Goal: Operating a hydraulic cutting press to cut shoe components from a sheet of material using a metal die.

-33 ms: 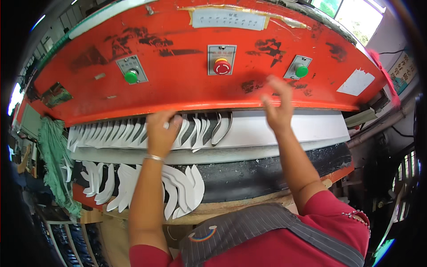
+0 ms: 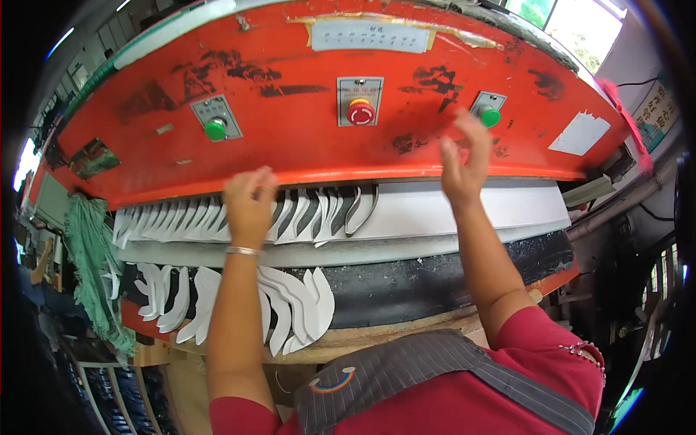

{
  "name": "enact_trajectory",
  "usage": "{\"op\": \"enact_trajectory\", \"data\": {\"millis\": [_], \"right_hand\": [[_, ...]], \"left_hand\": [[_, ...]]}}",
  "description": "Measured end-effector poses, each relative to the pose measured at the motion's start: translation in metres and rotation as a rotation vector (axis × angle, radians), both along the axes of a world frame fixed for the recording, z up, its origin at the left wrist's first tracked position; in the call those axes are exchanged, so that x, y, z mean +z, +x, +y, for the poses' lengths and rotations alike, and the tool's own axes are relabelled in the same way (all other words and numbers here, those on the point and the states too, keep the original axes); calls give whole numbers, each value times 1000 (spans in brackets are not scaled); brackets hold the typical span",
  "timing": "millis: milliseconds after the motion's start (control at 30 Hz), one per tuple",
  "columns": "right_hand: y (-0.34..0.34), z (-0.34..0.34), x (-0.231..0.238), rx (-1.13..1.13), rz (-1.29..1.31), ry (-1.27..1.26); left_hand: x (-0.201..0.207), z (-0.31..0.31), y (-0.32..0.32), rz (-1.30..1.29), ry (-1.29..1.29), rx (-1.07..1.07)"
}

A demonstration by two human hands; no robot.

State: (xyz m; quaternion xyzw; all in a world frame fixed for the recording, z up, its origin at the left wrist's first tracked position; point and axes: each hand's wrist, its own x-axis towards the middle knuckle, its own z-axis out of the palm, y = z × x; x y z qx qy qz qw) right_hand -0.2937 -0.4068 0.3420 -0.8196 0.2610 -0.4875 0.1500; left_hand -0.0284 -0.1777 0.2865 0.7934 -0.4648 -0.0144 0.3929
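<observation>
My left hand [image 2: 249,206] hovers over a row of curved white strips [image 2: 174,219] cut in a thick white sheet [image 2: 471,210]. Its fingers are loosely bent and slightly apart, and I see nothing in them. To the right, my right hand [image 2: 465,165] is raised in front of the red machine front [image 2: 290,138], its blurred fingers spread and empty. Just above its fingertips is the right green push button [image 2: 490,117]. Another green push button [image 2: 215,130] is up and left of my left hand. A red mushroom-shaped stop button [image 2: 361,112] sits between the two.
Loose curved white pieces [image 2: 293,301] lie on the black surface [image 2: 391,290] nearer to me, along a wooden edge [image 2: 391,335]. Green netting cloth [image 2: 90,268] hangs at the left end. A paper label [image 2: 370,35] is taped high on the machine.
Both hands have risen slightly. My left hand has shifted left and up, toward the machine front; my right hand has moved up and right, closer to the right green button.
</observation>
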Motion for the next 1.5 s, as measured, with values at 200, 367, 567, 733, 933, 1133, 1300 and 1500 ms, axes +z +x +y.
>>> {"op": "enact_trajectory", "data": {"millis": [200,367,567,733,933,1133,1300,1500], "right_hand": [[28,-64,21,-450,-12,-368],[13,-34,26,-330,74,-214],[-44,116,9,606,693,652],[-89,205,17,969,984,695],[-96,245,10,594,978,557],[-97,231,13,589,1083,676],[-59,164,0,855,1127,1069],[23,79,-87,-7,1014,982]], "left_hand": [[59,-22,58,-414,-256,186],[67,-11,41,3,35,5],[53,98,-128,603,444,-559],[57,135,-214,585,581,-507],[57,141,-241,386,441,-237],[53,127,-232,483,514,-375],[89,82,-164,739,962,-637],[-22,18,-128,375,423,-241]]}}
